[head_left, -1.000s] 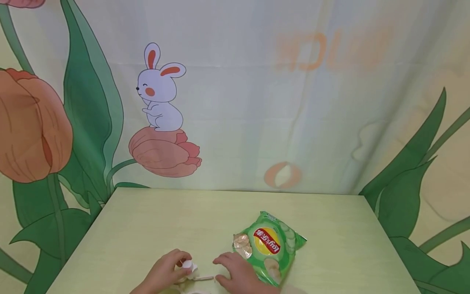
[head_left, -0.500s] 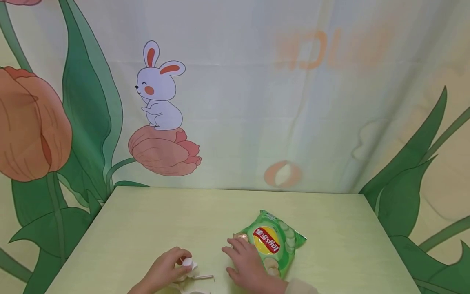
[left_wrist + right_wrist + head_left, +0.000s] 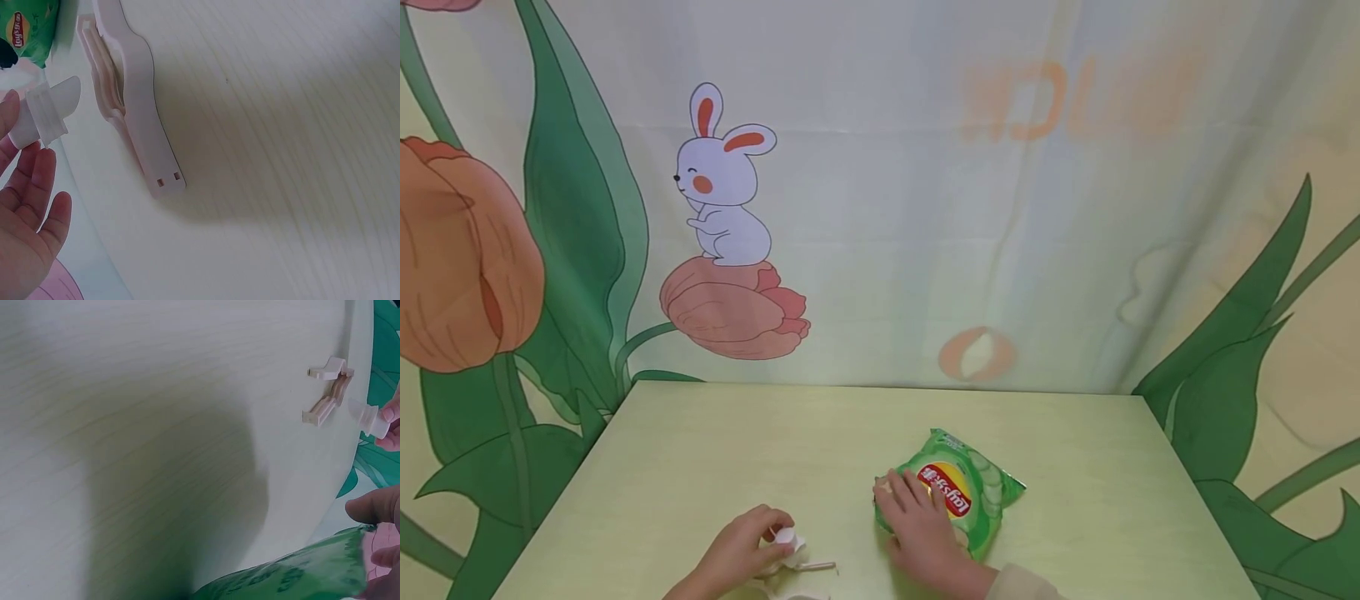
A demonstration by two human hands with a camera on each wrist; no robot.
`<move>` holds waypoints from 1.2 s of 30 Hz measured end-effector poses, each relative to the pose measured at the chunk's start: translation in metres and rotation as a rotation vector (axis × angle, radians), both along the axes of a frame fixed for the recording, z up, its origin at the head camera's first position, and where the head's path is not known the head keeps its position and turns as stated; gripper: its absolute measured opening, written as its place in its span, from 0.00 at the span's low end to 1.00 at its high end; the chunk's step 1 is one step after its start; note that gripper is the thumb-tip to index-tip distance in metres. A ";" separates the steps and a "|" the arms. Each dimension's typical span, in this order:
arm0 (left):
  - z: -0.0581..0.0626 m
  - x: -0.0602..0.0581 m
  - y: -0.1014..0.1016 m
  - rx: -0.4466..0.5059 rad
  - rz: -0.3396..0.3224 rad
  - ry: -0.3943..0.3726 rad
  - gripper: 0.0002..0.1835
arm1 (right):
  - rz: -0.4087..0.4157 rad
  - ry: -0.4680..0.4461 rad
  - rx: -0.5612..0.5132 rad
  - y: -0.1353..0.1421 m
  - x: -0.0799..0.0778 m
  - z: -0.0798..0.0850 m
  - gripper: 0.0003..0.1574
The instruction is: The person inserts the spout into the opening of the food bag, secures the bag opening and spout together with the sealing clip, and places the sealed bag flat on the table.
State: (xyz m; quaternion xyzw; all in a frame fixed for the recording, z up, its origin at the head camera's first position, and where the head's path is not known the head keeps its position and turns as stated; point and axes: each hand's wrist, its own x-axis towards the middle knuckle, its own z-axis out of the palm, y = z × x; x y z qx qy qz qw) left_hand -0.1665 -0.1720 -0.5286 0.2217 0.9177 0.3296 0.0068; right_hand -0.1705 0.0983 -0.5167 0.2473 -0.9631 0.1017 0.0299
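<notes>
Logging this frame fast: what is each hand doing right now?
Left hand: fingers pinch a small white plastic piece.
Right hand: rests on the green chip bag, fingers laid over it.

In the head view the right hand (image 3: 925,533) covers the near left part of the chip bag (image 3: 970,492), and its fingers hide the bag's corner there. The left hand (image 3: 737,554) is cut off at the wrist by the bottom edge, and it hides most of the white clip (image 3: 793,554). The left wrist view shows only a corner of the bag (image 3: 31,28), cut by the top edge. In the right wrist view the bag (image 3: 294,578) runs off the bottom, and the right fingers (image 3: 375,506) are cut by the right edge.
</notes>
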 end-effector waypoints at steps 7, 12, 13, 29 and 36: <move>0.000 0.000 0.001 -0.007 0.006 0.005 0.13 | -0.002 0.087 -0.029 0.008 -0.004 0.005 0.34; 0.000 0.000 0.001 -0.004 0.006 0.014 0.13 | -0.003 0.172 -0.039 0.017 -0.007 0.012 0.27; 0.000 0.000 0.000 -0.004 0.005 0.014 0.12 | -0.001 0.186 -0.034 0.018 -0.008 0.013 0.25; 0.003 0.000 0.001 -0.007 0.008 -0.013 0.12 | 0.022 0.435 -0.037 0.040 -0.019 0.037 0.12; 0.004 -0.002 0.003 -0.013 0.030 -0.013 0.11 | 0.021 0.477 -0.005 0.048 -0.020 0.045 0.11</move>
